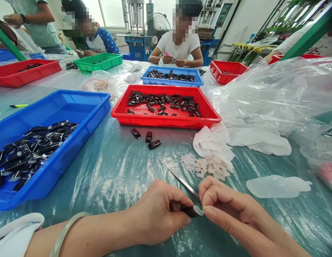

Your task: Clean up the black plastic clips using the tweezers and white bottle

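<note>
My left hand (157, 210) is closed around a small glossy black part (189, 211) with a whitish rounded end. Pinched in my right hand (232, 210) is a slim pair of metal tweezers (183, 182), whose point is directed away to the upper left. The fingertips of that hand meet the whitish end of the part; whether they hold anything else there is hidden. Just beyond the hands lie a heap of small pale pieces (214, 167) and a pile of tiny clear bits (187, 162).
Ahead is a red tray (166, 122) of black parts, with three loose black parts (149, 137) before it. A blue tray (85, 142) of finished-looking black pieces stands left. Right are a translucent bottle (275, 186), white tissue (259, 140) and plastic sheeting (275, 92). Co-workers sit opposite.
</note>
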`<state>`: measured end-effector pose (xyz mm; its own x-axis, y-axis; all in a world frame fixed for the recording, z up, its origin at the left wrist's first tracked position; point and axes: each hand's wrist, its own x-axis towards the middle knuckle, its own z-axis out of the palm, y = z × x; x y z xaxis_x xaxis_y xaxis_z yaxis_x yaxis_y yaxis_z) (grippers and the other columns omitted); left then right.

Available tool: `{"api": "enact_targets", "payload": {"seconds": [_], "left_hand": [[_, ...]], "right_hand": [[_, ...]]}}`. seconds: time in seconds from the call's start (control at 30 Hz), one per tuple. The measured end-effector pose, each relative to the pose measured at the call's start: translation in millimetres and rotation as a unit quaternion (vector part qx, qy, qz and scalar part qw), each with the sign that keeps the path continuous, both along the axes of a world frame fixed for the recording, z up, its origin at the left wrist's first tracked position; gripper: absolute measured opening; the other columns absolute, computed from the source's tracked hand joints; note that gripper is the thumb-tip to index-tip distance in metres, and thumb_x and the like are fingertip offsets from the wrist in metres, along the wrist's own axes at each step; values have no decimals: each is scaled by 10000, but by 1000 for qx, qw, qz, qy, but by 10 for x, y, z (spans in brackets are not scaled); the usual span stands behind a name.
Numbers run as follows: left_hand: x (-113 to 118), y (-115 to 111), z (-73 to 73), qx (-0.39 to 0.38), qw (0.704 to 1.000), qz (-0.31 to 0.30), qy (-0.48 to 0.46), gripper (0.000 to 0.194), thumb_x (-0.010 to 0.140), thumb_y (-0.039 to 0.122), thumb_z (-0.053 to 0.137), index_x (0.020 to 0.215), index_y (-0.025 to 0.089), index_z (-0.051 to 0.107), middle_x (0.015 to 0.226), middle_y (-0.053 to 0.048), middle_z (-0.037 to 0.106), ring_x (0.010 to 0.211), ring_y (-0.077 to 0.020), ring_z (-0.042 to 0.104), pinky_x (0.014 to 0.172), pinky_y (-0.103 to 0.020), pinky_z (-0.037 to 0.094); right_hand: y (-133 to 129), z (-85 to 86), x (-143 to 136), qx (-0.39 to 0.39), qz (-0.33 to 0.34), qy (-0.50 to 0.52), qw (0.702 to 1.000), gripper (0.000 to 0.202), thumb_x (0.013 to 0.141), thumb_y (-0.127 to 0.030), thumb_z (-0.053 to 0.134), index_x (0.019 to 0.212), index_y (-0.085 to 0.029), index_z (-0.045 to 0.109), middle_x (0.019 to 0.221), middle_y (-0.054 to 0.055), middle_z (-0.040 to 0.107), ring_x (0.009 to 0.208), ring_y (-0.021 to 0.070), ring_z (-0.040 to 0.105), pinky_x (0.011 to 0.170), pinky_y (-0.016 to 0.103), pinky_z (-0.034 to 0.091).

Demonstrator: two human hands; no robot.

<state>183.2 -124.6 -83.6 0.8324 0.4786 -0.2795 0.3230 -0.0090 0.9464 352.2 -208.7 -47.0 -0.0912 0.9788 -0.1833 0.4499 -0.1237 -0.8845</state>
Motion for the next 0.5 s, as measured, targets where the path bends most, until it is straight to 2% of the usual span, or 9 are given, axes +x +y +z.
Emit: {"api": "enact_targets", "payload": {"seconds": [0.17,0.33,0.5], "left_hand": [[-1,2,16,36,999,-3,-7,207,672,127,545,798,107,708,562,19,535,525,-75,473,492,-156,340],[-2,-3,-12,79,996,-8,-32,207,675,102,536,794,104,705,573,20,542,518,-68,482,500,-152,346],[-4,1,-2,117,991,-17,-56,183,674,71,529,739,103,697,542,38,490,496,-46,420,486,-145,307]], "right_hand": [[52,-23,-32,-67,-18,90,994,288,859,-338,479,615,-196,424,719,-18,419,618,102,398,528,217,329],[72,-53,-51,-99,-24,147,984,316,834,-384,516,599,-190,432,699,-26,410,598,93,388,520,208,334],[64,-117,-49,-162,-53,207,963,282,779,-439,601,706,-181,512,620,-44,461,526,72,430,485,195,372]]}}
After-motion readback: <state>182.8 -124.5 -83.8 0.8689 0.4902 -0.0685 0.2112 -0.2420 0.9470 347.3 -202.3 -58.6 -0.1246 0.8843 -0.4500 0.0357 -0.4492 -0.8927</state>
